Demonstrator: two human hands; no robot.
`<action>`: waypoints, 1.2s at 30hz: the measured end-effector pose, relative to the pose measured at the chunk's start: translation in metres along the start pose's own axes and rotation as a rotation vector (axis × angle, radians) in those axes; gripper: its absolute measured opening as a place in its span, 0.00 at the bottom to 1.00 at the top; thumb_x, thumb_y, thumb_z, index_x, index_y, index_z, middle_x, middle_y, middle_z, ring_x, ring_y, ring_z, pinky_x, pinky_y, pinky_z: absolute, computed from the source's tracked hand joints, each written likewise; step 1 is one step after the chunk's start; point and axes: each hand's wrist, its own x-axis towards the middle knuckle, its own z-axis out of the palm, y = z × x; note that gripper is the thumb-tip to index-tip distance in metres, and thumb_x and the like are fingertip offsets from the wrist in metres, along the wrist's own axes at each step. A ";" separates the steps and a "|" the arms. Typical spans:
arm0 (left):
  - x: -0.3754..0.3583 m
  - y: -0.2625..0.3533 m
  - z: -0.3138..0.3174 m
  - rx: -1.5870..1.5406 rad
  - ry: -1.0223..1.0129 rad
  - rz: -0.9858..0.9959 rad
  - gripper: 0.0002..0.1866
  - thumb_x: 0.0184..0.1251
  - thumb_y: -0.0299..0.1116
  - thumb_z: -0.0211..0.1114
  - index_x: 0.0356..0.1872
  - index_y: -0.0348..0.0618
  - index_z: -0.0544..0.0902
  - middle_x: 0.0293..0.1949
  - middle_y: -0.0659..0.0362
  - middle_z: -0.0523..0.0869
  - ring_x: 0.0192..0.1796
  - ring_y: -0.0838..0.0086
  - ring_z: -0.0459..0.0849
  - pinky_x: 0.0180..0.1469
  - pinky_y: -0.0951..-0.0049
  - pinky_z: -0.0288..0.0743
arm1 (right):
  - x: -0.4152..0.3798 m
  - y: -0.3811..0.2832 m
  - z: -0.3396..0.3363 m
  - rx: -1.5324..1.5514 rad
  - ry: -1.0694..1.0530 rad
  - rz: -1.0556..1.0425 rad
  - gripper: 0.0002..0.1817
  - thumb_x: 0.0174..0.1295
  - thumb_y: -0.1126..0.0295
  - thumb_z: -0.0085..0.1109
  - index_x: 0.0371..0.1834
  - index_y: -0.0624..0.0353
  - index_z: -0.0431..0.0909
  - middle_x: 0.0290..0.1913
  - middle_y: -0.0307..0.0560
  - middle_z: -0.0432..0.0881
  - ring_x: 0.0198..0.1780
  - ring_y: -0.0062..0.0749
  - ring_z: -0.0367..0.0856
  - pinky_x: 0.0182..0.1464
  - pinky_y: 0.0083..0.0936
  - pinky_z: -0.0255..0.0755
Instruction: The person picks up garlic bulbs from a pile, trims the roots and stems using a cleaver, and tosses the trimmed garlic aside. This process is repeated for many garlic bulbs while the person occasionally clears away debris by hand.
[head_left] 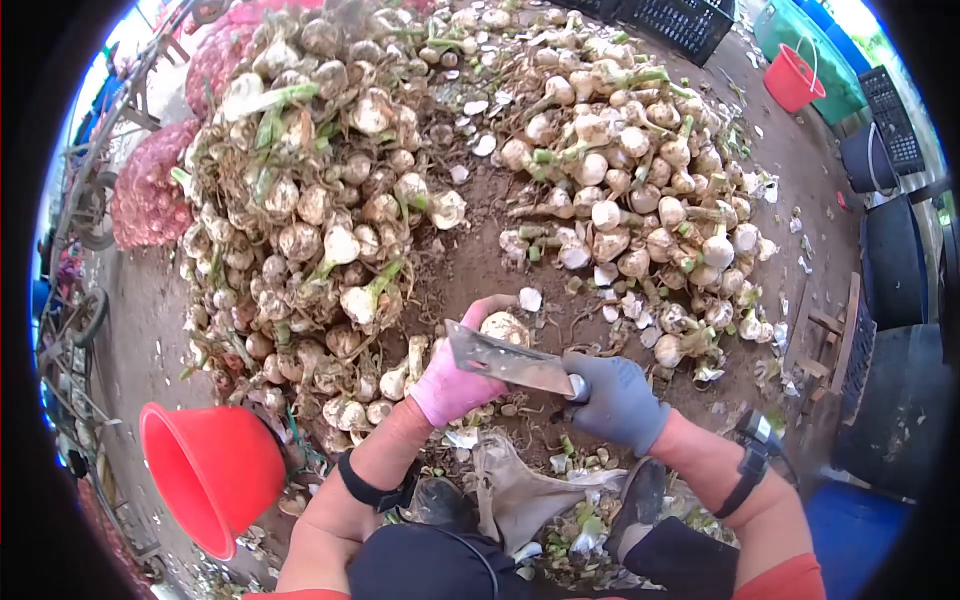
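The right hand (618,402) has its grip around the knife (520,369), which sticks out over the left hand (453,385), whose grip holds a bulb (506,329). Beyond, open dirt (465,265) lies between the left heap's (300,220) edge and the right heap (640,190).

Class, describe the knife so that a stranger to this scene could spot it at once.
Find the left heap and right heap of bulbs, then look below the gap between them. The knife runs from the grey-gloved right hand across to the pink-gloved left hand; its long, flat metal blade sets it apart from the round bulbs.
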 end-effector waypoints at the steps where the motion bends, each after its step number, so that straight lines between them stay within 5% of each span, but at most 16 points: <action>1: 0.001 -0.016 -0.001 -0.098 -0.016 0.092 0.40 0.49 0.24 0.77 0.64 0.44 0.65 0.44 0.60 0.83 0.46 0.79 0.82 0.49 0.75 0.78 | 0.001 -0.007 0.005 -0.017 0.023 -0.012 0.19 0.48 0.66 0.71 0.44 0.53 0.80 0.33 0.55 0.83 0.37 0.54 0.83 0.37 0.39 0.75; 3: 0.000 -0.039 -0.004 -0.203 -0.036 0.172 0.39 0.49 0.24 0.76 0.64 0.44 0.65 0.45 0.60 0.83 0.46 0.79 0.81 0.49 0.75 0.77 | 0.001 -0.009 0.020 -0.061 0.072 -0.039 0.18 0.46 0.67 0.72 0.41 0.53 0.80 0.29 0.52 0.81 0.35 0.54 0.82 0.35 0.41 0.73; 5: -0.007 -0.047 -0.010 0.165 0.036 0.336 0.41 0.48 0.26 0.78 0.64 0.44 0.65 0.46 0.59 0.82 0.48 0.78 0.81 0.51 0.74 0.76 | -0.002 -0.016 0.027 -0.048 0.068 -0.039 0.17 0.45 0.67 0.72 0.39 0.53 0.79 0.29 0.51 0.81 0.34 0.54 0.81 0.34 0.41 0.73; 8: -0.022 -0.039 -0.008 -0.151 -0.060 0.194 0.42 0.47 0.30 0.80 0.63 0.43 0.65 0.46 0.59 0.81 0.47 0.78 0.80 0.53 0.73 0.76 | -0.009 -0.024 0.035 -0.059 0.083 -0.091 0.15 0.46 0.68 0.68 0.38 0.54 0.77 0.29 0.51 0.81 0.35 0.53 0.82 0.34 0.42 0.73; 14: -0.033 -0.043 0.010 -0.198 -0.042 0.094 0.37 0.47 0.36 0.81 0.56 0.44 0.68 0.43 0.59 0.82 0.45 0.76 0.81 0.50 0.72 0.76 | -0.023 -0.011 0.052 -0.113 0.139 -0.173 0.13 0.48 0.68 0.64 0.38 0.52 0.76 0.32 0.50 0.81 0.35 0.50 0.82 0.33 0.42 0.73; 20: -0.049 -0.063 0.020 0.106 -0.084 0.319 0.36 0.50 0.41 0.78 0.58 0.45 0.67 0.38 0.57 0.82 0.43 0.67 0.83 0.52 0.69 0.75 | -0.032 0.011 0.065 -0.035 0.257 -0.233 0.11 0.47 0.67 0.68 0.33 0.54 0.78 0.29 0.52 0.80 0.33 0.53 0.81 0.33 0.41 0.73; 21: -0.061 -0.015 0.022 0.619 -0.237 0.194 0.35 0.48 0.38 0.76 0.58 0.46 0.69 0.39 0.56 0.82 0.45 0.65 0.83 0.54 0.66 0.75 | -0.029 0.027 0.067 -0.010 0.312 -0.226 0.10 0.48 0.67 0.67 0.32 0.55 0.78 0.29 0.53 0.81 0.33 0.53 0.81 0.34 0.41 0.74; 22: -0.069 -0.003 0.031 0.624 -0.241 0.200 0.35 0.48 0.38 0.76 0.58 0.46 0.69 0.39 0.56 0.82 0.45 0.65 0.83 0.54 0.66 0.75 | -0.020 0.055 0.066 -0.205 0.331 0.097 0.09 0.52 0.67 0.65 0.32 0.58 0.78 0.31 0.54 0.83 0.34 0.52 0.83 0.36 0.39 0.76; 24: -0.081 0.005 0.036 0.082 -0.244 0.217 0.38 0.45 0.35 0.78 0.61 0.44 0.70 0.43 0.56 0.83 0.51 0.70 0.81 0.60 0.65 0.74 | -0.021 0.098 0.052 -0.040 0.501 0.137 0.08 0.56 0.69 0.64 0.33 0.62 0.78 0.30 0.53 0.83 0.32 0.47 0.83 0.35 0.35 0.76; 26: -0.065 -0.024 0.035 -0.180 -0.099 0.002 0.40 0.41 0.31 0.84 0.58 0.40 0.72 0.45 0.61 0.83 0.51 0.77 0.81 0.62 0.73 0.72 | -0.035 0.084 0.063 0.014 0.541 0.126 0.08 0.57 0.70 0.64 0.34 0.62 0.79 0.29 0.52 0.83 0.30 0.43 0.82 0.34 0.33 0.75; 28: -0.054 -0.026 0.034 -0.085 0.028 -0.039 0.41 0.42 0.30 0.84 0.60 0.39 0.70 0.46 0.59 0.83 0.50 0.76 0.82 0.59 0.73 0.76 | -0.037 0.065 0.062 0.059 0.650 0.093 0.07 0.58 0.71 0.64 0.35 0.62 0.79 0.27 0.51 0.82 0.28 0.40 0.81 0.34 0.30 0.75; 30: -0.047 -0.024 0.033 0.063 0.088 0.090 0.39 0.43 0.25 0.81 0.59 0.39 0.68 0.47 0.57 0.83 0.50 0.76 0.82 0.54 0.73 0.79 | -0.043 0.047 0.074 0.290 0.453 0.143 0.07 0.58 0.72 0.64 0.36 0.62 0.80 0.26 0.50 0.80 0.26 0.35 0.78 0.33 0.29 0.74; 34: -0.040 -0.022 0.027 -0.259 0.284 0.041 0.31 0.52 0.19 0.72 0.58 0.39 0.67 0.42 0.55 0.83 0.42 0.71 0.85 0.43 0.72 0.84 | -0.052 0.025 0.087 0.275 0.466 0.008 0.10 0.54 0.71 0.68 0.37 0.60 0.80 0.28 0.54 0.82 0.30 0.41 0.84 0.34 0.30 0.75; 36: -0.034 -0.044 0.027 -0.816 0.365 -0.010 0.34 0.52 0.16 0.71 0.61 0.38 0.66 0.42 0.53 0.84 0.41 0.68 0.86 0.45 0.70 0.84 | -0.053 0.020 0.088 0.225 0.398 0.019 0.15 0.50 0.71 0.70 0.41 0.59 0.81 0.30 0.55 0.83 0.34 0.47 0.85 0.35 0.31 0.76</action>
